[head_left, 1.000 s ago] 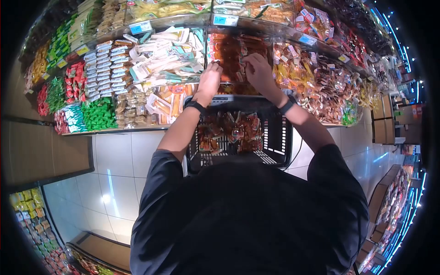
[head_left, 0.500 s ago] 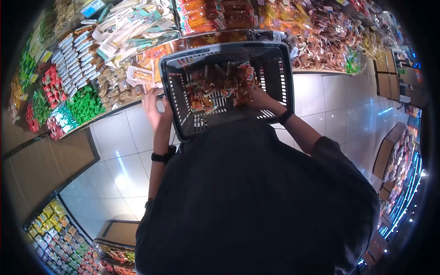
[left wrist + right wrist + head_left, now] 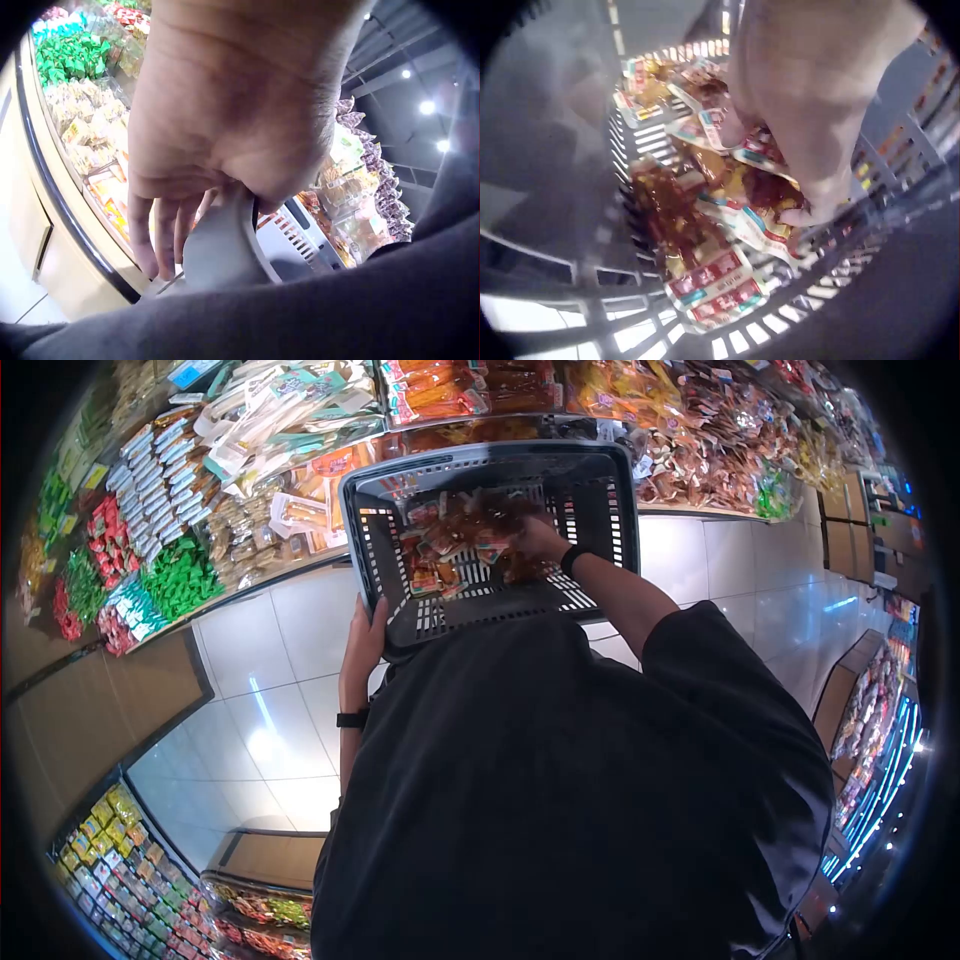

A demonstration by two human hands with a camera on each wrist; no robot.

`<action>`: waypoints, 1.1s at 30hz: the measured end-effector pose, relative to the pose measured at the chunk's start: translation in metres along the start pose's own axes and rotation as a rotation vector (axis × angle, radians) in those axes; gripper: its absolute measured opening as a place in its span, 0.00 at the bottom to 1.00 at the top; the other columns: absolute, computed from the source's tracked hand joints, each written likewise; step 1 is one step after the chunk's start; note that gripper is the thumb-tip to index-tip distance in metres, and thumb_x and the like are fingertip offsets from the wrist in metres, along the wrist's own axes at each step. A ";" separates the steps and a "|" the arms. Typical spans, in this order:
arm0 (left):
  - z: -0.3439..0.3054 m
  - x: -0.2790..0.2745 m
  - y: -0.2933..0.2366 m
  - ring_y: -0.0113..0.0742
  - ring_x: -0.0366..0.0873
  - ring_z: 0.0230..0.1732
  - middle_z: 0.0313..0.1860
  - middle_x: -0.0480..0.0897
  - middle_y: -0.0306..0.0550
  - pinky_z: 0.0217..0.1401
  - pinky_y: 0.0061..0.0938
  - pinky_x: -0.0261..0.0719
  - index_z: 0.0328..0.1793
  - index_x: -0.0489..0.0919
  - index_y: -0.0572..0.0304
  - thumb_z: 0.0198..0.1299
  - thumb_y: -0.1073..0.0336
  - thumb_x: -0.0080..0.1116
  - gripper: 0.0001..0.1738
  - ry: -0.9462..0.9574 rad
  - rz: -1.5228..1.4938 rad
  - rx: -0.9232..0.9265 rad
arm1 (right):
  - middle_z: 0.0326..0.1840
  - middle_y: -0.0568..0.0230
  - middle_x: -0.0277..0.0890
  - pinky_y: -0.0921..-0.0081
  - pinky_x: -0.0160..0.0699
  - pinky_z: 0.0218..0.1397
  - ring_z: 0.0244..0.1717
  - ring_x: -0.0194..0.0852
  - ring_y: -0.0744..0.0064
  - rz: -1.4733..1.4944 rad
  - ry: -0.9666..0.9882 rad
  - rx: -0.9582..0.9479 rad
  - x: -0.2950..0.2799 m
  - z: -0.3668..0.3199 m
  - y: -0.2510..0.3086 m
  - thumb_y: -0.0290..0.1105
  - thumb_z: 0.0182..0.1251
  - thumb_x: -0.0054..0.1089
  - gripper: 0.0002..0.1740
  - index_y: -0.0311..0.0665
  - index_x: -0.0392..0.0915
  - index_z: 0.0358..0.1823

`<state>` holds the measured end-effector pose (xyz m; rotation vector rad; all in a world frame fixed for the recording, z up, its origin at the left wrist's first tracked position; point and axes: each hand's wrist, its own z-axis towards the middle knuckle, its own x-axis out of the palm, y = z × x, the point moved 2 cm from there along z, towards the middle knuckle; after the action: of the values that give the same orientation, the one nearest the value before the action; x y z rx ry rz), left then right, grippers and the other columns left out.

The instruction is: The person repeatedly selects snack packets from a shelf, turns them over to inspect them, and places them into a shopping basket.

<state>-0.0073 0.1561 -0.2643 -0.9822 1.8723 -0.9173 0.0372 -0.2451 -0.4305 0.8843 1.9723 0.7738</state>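
A black shopping basket (image 3: 612, 550) with slotted walls stands in front of the person, against the display shelf. My left hand (image 3: 366, 638) holds its near left corner; in the left wrist view the thumb hooks over the rim (image 3: 225, 247) and the fingers lie down the outside. My right hand (image 3: 541, 540) is inside the basket. Its thumb and fingers grip shiny snack packets (image 3: 765, 187) of red-brown food with red and white labels. More such packets (image 3: 716, 289) lie loosely on the slotted bottom. The hand covers part of the pile.
Beyond the basket, a shelf holds packed snacks in compartments: long white-and-teal packets (image 3: 300, 415), red-orange packets (image 3: 430, 390), green wrapped pieces (image 3: 183, 580) and brown packets (image 3: 700, 450). Tiled floor (image 3: 270, 640) shows at both sides. Another display (image 3: 130, 870) stands behind at left.
Both hands have come down from the shelf compartment to the basket. The left hand has gone from beside the basket onto its rim. The right hand has shifted farther forward among the packets.
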 end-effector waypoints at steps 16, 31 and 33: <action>0.003 0.001 0.018 0.45 0.79 0.56 0.55 0.82 0.56 0.61 0.36 0.74 0.70 0.69 0.67 0.78 0.57 0.48 0.24 -0.036 -0.031 -0.011 | 0.67 0.38 0.73 0.51 0.68 0.74 0.76 0.60 0.37 -0.408 -0.138 0.552 0.014 -0.018 -0.004 0.53 0.51 0.78 0.47 0.31 0.72 0.66; 0.004 0.002 0.015 0.45 0.78 0.59 0.58 0.81 0.57 0.65 0.35 0.72 0.71 0.69 0.68 0.78 0.56 0.49 0.25 -0.051 -0.036 -0.011 | 0.55 0.45 0.82 0.57 0.80 0.62 0.58 0.82 0.46 -0.648 -0.746 0.397 -0.028 -0.018 -0.011 0.34 0.57 0.72 0.30 0.38 0.76 0.63; 0.003 0.002 0.017 0.45 0.79 0.58 0.58 0.81 0.57 0.64 0.34 0.72 0.71 0.69 0.68 0.78 0.57 0.49 0.25 -0.057 -0.034 -0.004 | 0.74 0.49 0.66 0.54 0.76 0.68 0.69 0.71 0.43 -0.547 -0.119 0.652 -0.025 -0.032 0.013 0.36 0.61 0.71 0.38 0.37 0.65 0.72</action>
<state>-0.0099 0.1612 -0.2813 -1.0346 1.8157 -0.8971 0.0233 -0.2640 -0.3949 0.6587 2.2354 -0.2477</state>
